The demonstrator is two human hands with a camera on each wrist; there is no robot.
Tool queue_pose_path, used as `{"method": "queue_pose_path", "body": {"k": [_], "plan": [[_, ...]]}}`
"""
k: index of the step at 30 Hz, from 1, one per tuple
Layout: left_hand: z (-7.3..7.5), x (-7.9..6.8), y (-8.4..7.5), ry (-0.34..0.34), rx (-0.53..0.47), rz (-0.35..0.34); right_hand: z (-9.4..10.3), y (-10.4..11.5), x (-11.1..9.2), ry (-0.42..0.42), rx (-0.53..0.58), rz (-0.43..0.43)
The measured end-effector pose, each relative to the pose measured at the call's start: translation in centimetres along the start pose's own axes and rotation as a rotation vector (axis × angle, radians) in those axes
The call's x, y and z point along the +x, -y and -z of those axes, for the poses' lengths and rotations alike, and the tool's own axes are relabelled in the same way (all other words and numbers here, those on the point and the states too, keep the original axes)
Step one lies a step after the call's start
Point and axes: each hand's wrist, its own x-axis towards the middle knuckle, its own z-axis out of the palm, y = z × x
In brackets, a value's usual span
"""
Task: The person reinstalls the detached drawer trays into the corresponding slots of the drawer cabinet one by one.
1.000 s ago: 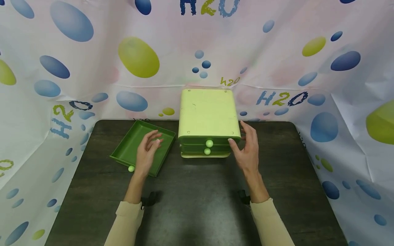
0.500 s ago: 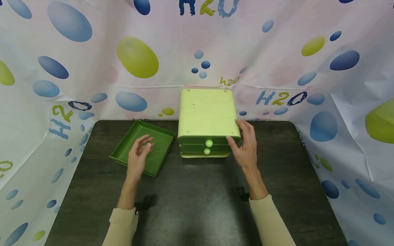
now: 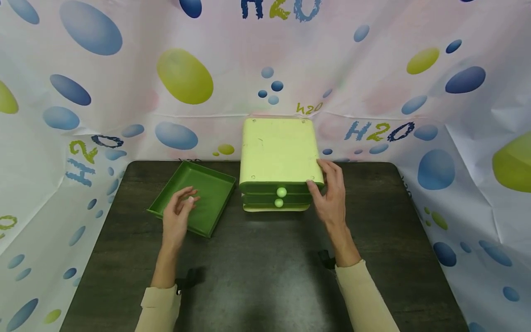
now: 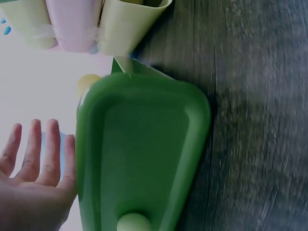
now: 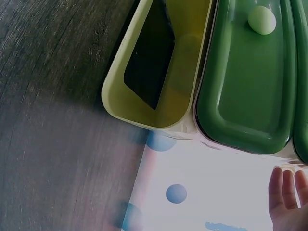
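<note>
A pale yellow-green mini chest of drawers (image 3: 280, 150) stands at the back of the table. Two green drawers with round knobs (image 3: 281, 192) sit in its upper slots; the lowest slot (image 5: 185, 72) shows as a hollow opening in the right wrist view. To its left lies a removed green drawer (image 3: 213, 203), slanted, with nothing in it. My left hand (image 3: 175, 221) hovers over its near left part, fingers loosely bent and holding nothing, hiding its knob in the head view. My right hand (image 3: 333, 198) rests at the chest's front right corner, thumb at the top front edge, fingers along the side.
The dark wooden table (image 3: 257, 276) reaches forward to a white hanging sheet (image 3: 352, 78) printed with blue and green dots, which also borders it on both sides. Both forearms come in from the near edge in cream sleeves (image 3: 367, 295).
My left hand has moved left and back towards me across the removed drawer. My right hand has shifted slightly left, closer against the chest's corner. Chest and drawer stay put.
</note>
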Motion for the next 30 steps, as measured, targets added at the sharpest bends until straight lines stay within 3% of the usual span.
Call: {"method": "queue_pose_path", "body": {"k": [7, 19, 26, 30], "plan": [[0.9, -0.5, 0.1, -0.061, -0.044, -0.032, -0.2, 0.0, 0.3, -0.017, 0.0, -0.004], [1.6, -1.6, 0.1, -0.097, -0.025, -0.054, -0.4, 0.0, 0.2, -0.026, 0.026, -0.005], [2.3, -2.3, 0.2, -0.15, 0.01, 0.0, -0.5, -0.1, 0.0, -0.044, 0.037, 0.001], [3.1, -2.6, 1.3, -0.164, 0.021, 0.013, -0.8, -0.2, -0.2, -0.058, 0.056, 0.006]]}}
